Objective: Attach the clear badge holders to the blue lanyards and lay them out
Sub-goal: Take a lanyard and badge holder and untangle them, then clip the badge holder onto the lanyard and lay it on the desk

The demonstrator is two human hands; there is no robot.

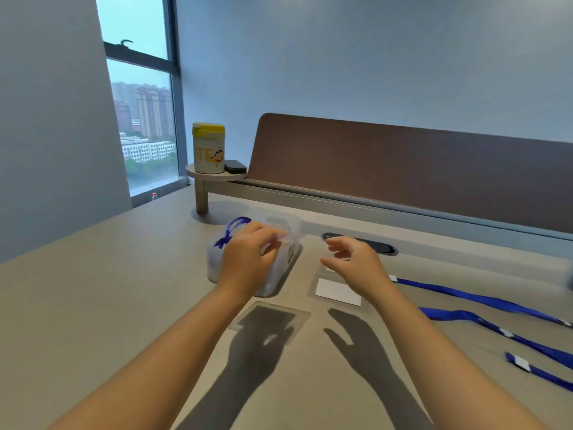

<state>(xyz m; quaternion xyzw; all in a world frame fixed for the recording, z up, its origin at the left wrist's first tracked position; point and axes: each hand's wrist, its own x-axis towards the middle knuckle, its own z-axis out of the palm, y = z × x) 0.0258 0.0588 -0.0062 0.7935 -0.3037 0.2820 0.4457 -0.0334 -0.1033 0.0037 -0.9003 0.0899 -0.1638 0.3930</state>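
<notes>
A translucent plastic box (217, 268) sits on the table's middle with a blue lanyard (231, 231) looping out of its far left corner. My left hand (248, 262) hovers over the box, fingers pinched on a clear badge holder (288, 235) that is blurred. My right hand (356, 262) floats to the right of the box, fingers spread and curled, holding nothing. Below it lies a badge holder with a white card (336, 291). Another clear holder (273, 318) lies flat in front of the box. Several blue lanyards (483, 301) stretch across the table's right side.
A yellow-lidded white canister (208, 148) and a small black case (235, 166) stand on a raised round shelf at the back. A brown divider panel (403, 169) runs along the far edge. A black oval cable port (381, 246) sits behind my right hand.
</notes>
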